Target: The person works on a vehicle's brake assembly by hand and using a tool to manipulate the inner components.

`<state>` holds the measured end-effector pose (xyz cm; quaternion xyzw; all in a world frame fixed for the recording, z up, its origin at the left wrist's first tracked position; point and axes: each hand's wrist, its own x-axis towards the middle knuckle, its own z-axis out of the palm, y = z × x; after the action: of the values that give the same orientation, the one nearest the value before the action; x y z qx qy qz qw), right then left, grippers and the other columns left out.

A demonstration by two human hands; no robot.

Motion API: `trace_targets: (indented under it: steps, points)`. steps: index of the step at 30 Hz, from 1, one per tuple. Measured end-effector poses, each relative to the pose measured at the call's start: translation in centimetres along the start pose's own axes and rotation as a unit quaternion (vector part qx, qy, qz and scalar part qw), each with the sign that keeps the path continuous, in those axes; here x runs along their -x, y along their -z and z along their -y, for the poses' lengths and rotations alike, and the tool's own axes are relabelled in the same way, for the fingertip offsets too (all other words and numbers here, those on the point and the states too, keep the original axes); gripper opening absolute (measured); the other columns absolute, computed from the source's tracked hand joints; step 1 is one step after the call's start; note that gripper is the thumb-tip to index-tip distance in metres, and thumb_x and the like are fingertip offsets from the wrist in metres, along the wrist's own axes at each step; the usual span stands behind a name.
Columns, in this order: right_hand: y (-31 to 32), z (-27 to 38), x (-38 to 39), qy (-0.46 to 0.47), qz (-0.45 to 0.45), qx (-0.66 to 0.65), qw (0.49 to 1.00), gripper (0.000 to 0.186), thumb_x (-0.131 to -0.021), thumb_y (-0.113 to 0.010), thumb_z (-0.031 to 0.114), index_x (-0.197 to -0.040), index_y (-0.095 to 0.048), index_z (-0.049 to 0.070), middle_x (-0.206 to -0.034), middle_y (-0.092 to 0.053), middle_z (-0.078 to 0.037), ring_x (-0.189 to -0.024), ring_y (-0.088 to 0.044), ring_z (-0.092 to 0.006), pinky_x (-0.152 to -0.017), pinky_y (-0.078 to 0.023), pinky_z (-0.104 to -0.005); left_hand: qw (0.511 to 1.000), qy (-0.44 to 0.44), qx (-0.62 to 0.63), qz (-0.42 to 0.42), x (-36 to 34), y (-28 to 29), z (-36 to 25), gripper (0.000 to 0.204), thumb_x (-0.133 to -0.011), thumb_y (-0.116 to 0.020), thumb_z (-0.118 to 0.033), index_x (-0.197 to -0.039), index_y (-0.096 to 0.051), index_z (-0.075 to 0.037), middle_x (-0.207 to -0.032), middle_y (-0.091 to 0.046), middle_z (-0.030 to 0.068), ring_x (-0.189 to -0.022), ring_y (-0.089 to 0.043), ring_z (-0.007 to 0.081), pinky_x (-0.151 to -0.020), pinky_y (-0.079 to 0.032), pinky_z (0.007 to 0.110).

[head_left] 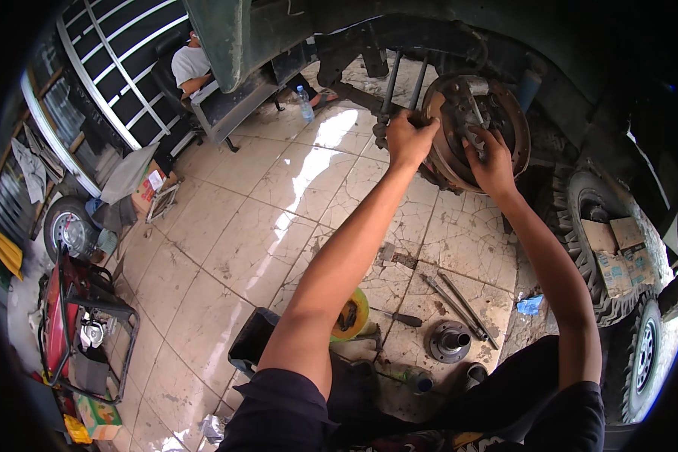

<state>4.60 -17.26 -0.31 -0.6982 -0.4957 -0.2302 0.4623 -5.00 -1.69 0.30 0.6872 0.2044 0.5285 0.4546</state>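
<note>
A rusty drum brake assembly (521, 135), round with curved shoes, is mounted under the dark vehicle body in front of me. My left hand (412, 139) is closed at its left edge, thumb against the rim and the other fingers curled behind it, out of sight. Across its lower middle reaches my right hand (492, 162), fingers bent around the central parts; what they grip is hidden. On the floor below stands a flanged wheel hub (448, 341), beside two long metal bars (456, 305) and a screwdriver (405, 319).
By my left forearm sit a yellow-green bowl (360, 305) with small parts and a dark bin (247, 339). Tyres (580, 248) line the right side. A red machine in a black frame (83, 331) is at left. A seated person (192, 66) and a bottle (305, 104) are farther back.
</note>
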Motion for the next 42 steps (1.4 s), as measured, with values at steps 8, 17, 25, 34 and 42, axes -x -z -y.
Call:
trace_targets:
  steps: [8, 17, 25, 34, 42]
  points:
    - [-3.3, 0.7, -0.5, 0.009, 0.008, -0.014, 1.000, 0.034, -0.087, -0.067, 0.020, -0.114, -0.063, -0.001, -0.103, -0.060, -0.023, -0.091, -0.062, -0.0379, -0.079, -0.050, -0.0411, 0.983, -0.066, -0.166, 0.032, 0.3, 0.3, -1.3, 0.026, -0.079, -0.066, -0.022, -0.079, -0.065, 0.004, -0.070, -0.066, 0.0210, -0.070, -0.067, 0.0357, -0.066, -0.052, 0.042]
    - [-3.3, -0.1, -0.8, 0.036, 0.002, -0.013, 0.999, 0.031, -0.091, -0.064, 0.019, -0.115, -0.063, 0.000, -0.103, -0.060, -0.024, -0.092, -0.061, -0.0425, -0.079, -0.049, -0.0427, 0.977, -0.067, -0.189, 0.074, 0.2, 0.4, -1.9, 0.024, -0.080, -0.062, -0.017, -0.078, -0.062, 0.007, -0.072, -0.065, 0.0262, -0.075, -0.066, 0.0416, -0.070, -0.052, 0.046]
    - [-3.6, 0.4, -0.7, 0.033, -0.014, 0.001, 0.999, 0.030, -0.090, -0.063, 0.017, -0.114, -0.063, -0.001, -0.104, -0.060, -0.027, -0.092, -0.060, -0.0455, -0.080, -0.049, -0.0455, 0.978, -0.071, -0.183, 0.075, 1.1, 0.4, -1.0, 0.027, -0.084, -0.057, -0.015, -0.094, -0.056, 0.011, -0.084, -0.064, 0.0328, -0.084, -0.064, 0.0461, -0.077, -0.052, 0.048]
    - [-4.1, 0.7, -0.6, 0.043, -0.027, 0.035, 0.998, 0.030, -0.091, -0.062, 0.018, -0.115, -0.062, 0.001, -0.104, -0.059, -0.026, -0.088, -0.061, -0.0450, -0.075, -0.051, -0.0462, 0.988, -0.003, -0.137, 0.075, 2.4, 1.3, -0.5, 0.029, -0.086, -0.059, -0.019, -0.097, -0.059, 0.008, -0.089, -0.067, 0.0284, -0.088, -0.066, 0.0403, -0.077, -0.052, 0.044]
    - [-4.2, 0.6, -0.3, 0.021, -0.026, 0.027, 0.999, 0.030, -0.091, -0.062, 0.021, -0.114, -0.062, 0.001, -0.106, -0.058, -0.025, -0.086, -0.062, -0.0448, -0.073, -0.052, -0.0466, 0.996, 0.033, -0.055, 0.069, 2.3, 1.3, 1.4, 0.024, -0.083, -0.066, -0.020, -0.090, -0.064, 0.003, -0.076, -0.069, 0.0119, -0.069, -0.066, 0.0201, -0.064, -0.051, 0.034]
